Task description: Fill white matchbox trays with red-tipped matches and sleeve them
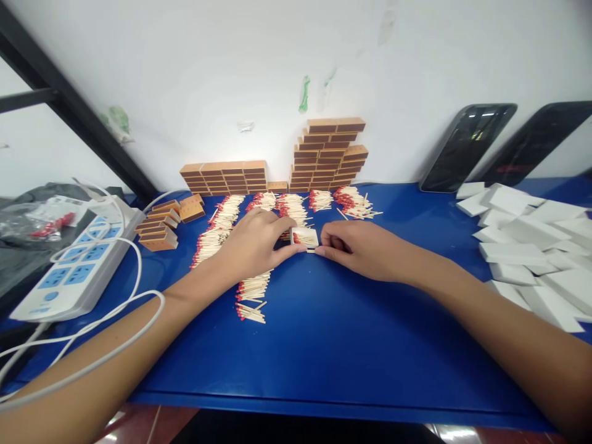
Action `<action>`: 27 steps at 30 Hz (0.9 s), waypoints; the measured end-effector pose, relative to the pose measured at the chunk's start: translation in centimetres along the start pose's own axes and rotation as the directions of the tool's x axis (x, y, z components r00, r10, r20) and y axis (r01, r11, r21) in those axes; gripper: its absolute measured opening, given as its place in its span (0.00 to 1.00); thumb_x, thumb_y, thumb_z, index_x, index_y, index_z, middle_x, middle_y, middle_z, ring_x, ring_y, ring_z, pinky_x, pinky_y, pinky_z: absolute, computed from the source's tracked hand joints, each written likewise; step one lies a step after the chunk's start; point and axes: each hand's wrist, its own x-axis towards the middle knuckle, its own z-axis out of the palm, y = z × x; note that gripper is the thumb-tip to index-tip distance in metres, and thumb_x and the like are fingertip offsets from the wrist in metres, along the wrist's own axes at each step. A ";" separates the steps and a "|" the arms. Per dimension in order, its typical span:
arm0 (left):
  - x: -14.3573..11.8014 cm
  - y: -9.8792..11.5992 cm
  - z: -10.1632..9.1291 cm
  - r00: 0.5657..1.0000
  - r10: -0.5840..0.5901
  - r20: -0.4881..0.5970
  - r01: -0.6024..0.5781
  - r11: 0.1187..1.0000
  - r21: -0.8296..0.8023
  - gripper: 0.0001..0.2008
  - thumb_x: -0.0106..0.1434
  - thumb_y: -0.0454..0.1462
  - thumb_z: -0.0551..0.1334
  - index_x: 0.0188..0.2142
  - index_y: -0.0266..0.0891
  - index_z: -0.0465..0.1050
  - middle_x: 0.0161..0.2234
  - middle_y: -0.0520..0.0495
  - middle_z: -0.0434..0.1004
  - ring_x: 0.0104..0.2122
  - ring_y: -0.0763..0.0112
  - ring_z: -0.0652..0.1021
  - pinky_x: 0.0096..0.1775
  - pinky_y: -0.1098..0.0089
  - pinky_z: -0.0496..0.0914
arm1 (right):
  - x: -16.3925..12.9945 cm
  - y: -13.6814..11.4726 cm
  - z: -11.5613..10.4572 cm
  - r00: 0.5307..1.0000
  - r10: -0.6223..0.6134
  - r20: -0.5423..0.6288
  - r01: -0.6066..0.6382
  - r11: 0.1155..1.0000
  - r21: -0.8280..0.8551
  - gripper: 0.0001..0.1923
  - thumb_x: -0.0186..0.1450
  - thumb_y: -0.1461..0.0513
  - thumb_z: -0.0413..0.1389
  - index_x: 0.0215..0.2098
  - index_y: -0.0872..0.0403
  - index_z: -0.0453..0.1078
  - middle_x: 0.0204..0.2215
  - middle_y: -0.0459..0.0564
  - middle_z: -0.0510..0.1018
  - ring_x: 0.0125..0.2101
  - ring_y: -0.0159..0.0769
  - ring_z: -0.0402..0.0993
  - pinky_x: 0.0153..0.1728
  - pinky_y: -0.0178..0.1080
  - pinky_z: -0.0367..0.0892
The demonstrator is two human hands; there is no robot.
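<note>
Matchbox tray (305,237): white, mid blue worktop (324,345), pinched by left hand (254,243) fingers; right hand (361,246) fingers closed at tray's edge. Loose matches (217,231) behind; stacked matchboxes (330,154) at wall.

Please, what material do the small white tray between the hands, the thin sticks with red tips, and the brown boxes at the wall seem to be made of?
White tray: probably thin card, matte with sharp folded edges. Sticks with red tips: likely pale bare wood, with dull red heads, like matches. Brown boxes: apparently cardboard, matte tan, with darker bands on their sides. The left hand and right hand touch the tray.
</note>
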 end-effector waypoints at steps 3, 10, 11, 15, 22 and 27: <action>0.0 0.0 0.0 1.000 0.002 -0.001 -0.002 1.000 0.002 0.24 0.71 0.54 0.64 0.53 0.38 0.78 0.40 0.40 0.83 0.42 0.53 0.82 0.46 0.58 0.73 | 0.0 -0.1 0.1 1.000 -0.004 -0.014 0.004 1.000 -0.007 0.15 0.75 0.51 0.53 0.34 0.50 0.66 0.30 0.48 0.77 0.29 0.36 0.68 0.31 0.39 0.55; -0.1 0.1 0.0 1.000 0.009 -0.007 -0.009 1.000 0.004 0.24 0.72 0.54 0.64 0.53 0.37 0.78 0.41 0.40 0.83 0.42 0.53 0.82 0.47 0.57 0.73 | 0.1 -0.2 0.3 1.000 0.005 -0.017 -0.005 1.000 -0.028 0.15 0.75 0.51 0.52 0.34 0.50 0.65 0.30 0.47 0.76 0.29 0.36 0.66 0.31 0.39 0.55; -0.1 0.1 0.0 1.000 0.008 -0.006 -0.008 1.000 0.002 0.24 0.72 0.54 0.64 0.53 0.37 0.78 0.41 0.40 0.83 0.43 0.52 0.82 0.47 0.57 0.73 | 0.1 -0.2 0.3 1.000 0.008 -0.016 -0.009 0.999 -0.032 0.15 0.75 0.51 0.52 0.34 0.50 0.65 0.30 0.47 0.76 0.29 0.36 0.66 0.31 0.39 0.55; -0.1 0.1 0.0 1.000 0.004 -0.004 -0.004 1.000 -0.005 0.24 0.72 0.54 0.64 0.53 0.37 0.78 0.41 0.39 0.83 0.43 0.51 0.82 0.47 0.56 0.73 | 0.0 -0.2 0.3 1.000 0.009 -0.020 -0.009 0.999 -0.035 0.15 0.75 0.51 0.52 0.33 0.50 0.65 0.31 0.47 0.76 0.29 0.35 0.66 0.31 0.39 0.55; -0.1 0.1 0.0 1.000 0.009 -0.014 -0.009 1.000 -0.001 0.24 0.71 0.54 0.64 0.53 0.37 0.78 0.41 0.40 0.83 0.42 0.52 0.82 0.47 0.56 0.74 | 0.0 -0.5 0.2 1.000 0.022 -0.013 -0.023 0.998 -0.058 0.15 0.75 0.52 0.51 0.33 0.50 0.64 0.32 0.48 0.76 0.29 0.35 0.65 0.31 0.39 0.54; -0.1 0.2 0.0 1.000 0.010 -0.019 -0.010 1.000 0.013 0.24 0.71 0.54 0.65 0.53 0.37 0.78 0.40 0.40 0.83 0.41 0.53 0.82 0.45 0.58 0.73 | 0.0 -0.3 0.2 1.000 0.017 -0.018 -0.018 0.998 -0.054 0.16 0.75 0.51 0.51 0.33 0.50 0.64 0.32 0.48 0.77 0.29 0.36 0.66 0.31 0.39 0.54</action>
